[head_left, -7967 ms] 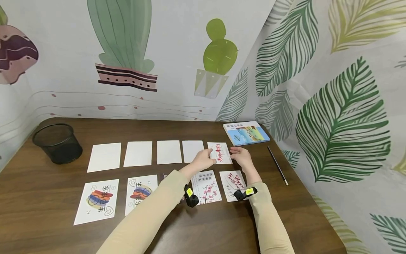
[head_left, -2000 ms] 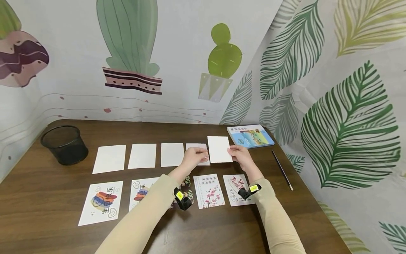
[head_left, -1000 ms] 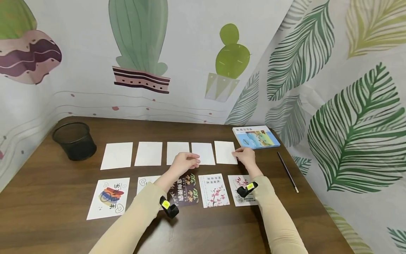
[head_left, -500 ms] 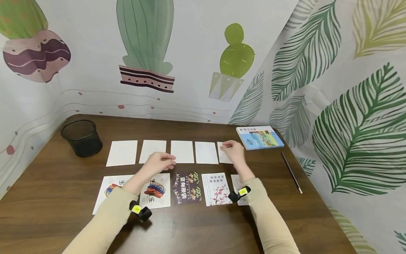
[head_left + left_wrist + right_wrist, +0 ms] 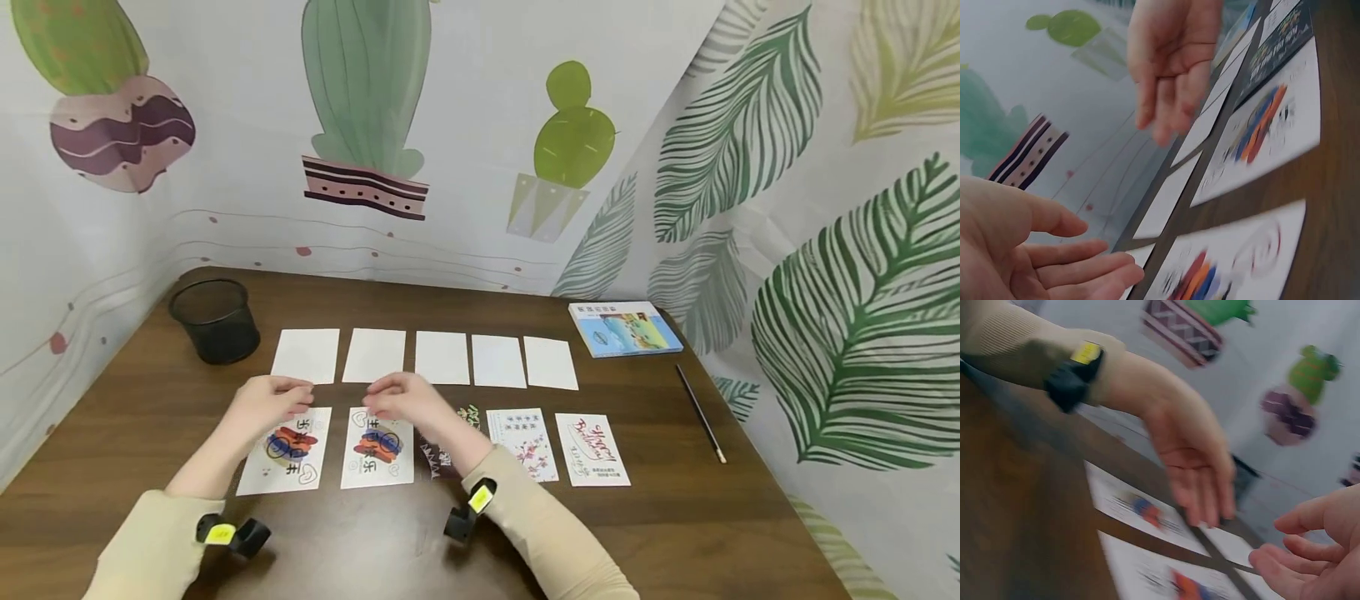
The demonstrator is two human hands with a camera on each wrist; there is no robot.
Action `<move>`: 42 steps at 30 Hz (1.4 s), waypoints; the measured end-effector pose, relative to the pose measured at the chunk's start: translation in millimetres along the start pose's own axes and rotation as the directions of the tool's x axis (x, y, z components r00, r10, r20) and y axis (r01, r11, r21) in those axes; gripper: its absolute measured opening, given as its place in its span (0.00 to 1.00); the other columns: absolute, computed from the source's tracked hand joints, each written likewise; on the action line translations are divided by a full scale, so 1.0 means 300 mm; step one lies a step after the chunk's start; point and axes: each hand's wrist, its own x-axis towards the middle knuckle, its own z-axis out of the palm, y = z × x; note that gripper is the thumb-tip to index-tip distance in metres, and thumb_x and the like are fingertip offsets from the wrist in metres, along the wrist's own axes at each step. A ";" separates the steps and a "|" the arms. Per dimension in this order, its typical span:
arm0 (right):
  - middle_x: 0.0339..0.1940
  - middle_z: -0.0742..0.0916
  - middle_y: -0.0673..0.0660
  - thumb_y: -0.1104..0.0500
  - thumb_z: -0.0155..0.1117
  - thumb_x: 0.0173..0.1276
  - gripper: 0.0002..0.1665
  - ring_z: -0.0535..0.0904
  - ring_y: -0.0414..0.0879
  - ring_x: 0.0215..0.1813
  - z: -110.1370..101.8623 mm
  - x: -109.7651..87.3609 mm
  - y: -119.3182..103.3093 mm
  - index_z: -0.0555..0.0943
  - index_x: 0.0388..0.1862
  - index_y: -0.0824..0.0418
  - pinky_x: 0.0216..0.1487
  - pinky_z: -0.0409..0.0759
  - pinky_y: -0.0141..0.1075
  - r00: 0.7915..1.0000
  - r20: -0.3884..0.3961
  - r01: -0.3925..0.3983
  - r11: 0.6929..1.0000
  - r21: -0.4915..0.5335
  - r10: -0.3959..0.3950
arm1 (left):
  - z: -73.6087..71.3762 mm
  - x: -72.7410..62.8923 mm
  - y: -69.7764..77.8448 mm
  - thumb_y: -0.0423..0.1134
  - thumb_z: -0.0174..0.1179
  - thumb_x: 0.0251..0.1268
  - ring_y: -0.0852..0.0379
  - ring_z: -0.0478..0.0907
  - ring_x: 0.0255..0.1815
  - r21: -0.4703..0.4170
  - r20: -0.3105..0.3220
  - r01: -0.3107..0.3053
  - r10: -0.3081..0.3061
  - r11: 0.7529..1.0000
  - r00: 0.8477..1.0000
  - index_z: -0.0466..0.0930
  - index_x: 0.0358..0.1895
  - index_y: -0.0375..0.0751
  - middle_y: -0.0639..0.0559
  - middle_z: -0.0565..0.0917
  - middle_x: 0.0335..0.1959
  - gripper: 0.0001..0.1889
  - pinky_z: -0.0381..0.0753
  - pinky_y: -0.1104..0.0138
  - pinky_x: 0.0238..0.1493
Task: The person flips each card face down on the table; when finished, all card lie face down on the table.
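Note:
My left hand [image 5: 266, 406] hovers over the top edge of a white card [image 5: 288, 454] with an orange-and-blue painted print, at the left end of the front row. Beside it, my right hand [image 5: 412, 407] is over the top of a similar printed card [image 5: 378, 454]. In both wrist views the fingers are loosely extended, with nothing between them. My right wrist partly hides a dark card [image 5: 437, 458]. A pink-blossom card [image 5: 528, 446] and a card with red lettering [image 5: 594, 450] lie further right. Behind them is a row of blank white cards [image 5: 442, 358].
At the back left stands a black mesh pen holder [image 5: 216, 325]. A blue-covered book [image 5: 626, 329] lies at the back right, with a dark pencil [image 5: 701, 412] near the right edge of the wooden table [image 5: 697, 517]. Patterned cloth walls rise behind.
The red-lettered card at the back row's right end was lifted and turned over, so it now lies blank side up. Both hands have since let go and moved left to the painted cards.

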 end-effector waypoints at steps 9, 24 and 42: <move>0.48 0.85 0.64 0.70 0.61 0.58 0.22 0.82 0.42 0.40 0.173 -0.042 0.031 0.76 0.53 0.73 0.50 0.84 0.35 0.996 0.081 -0.049 0.999 0.018 0.047 | -0.093 -0.093 -0.074 0.46 0.50 0.75 0.44 0.85 0.43 0.101 -0.033 0.063 -0.060 0.993 0.998 0.70 0.58 0.16 0.27 0.83 0.47 0.29 0.86 0.58 0.44; 0.57 0.81 0.69 0.76 0.55 0.55 0.30 0.79 0.54 0.62 0.231 -0.059 0.041 0.72 0.60 0.74 0.57 0.82 0.41 0.998 0.048 -0.047 0.999 0.014 0.046 | -0.080 -0.113 -0.104 0.46 0.52 0.73 0.47 0.85 0.42 0.134 -0.017 0.066 -0.064 0.989 0.998 0.72 0.58 0.17 0.27 0.82 0.49 0.28 0.85 0.54 0.47; 0.57 0.82 0.66 0.74 0.57 0.55 0.29 0.78 0.52 0.62 0.236 -0.062 0.047 0.73 0.59 0.72 0.59 0.81 0.39 0.998 0.054 -0.033 0.999 -0.016 0.034 | -0.092 -0.122 -0.108 0.49 0.50 0.73 0.25 0.65 0.63 0.168 -0.037 0.110 -0.105 0.980 0.994 0.68 0.63 0.21 0.20 0.67 0.64 0.31 0.71 0.37 0.58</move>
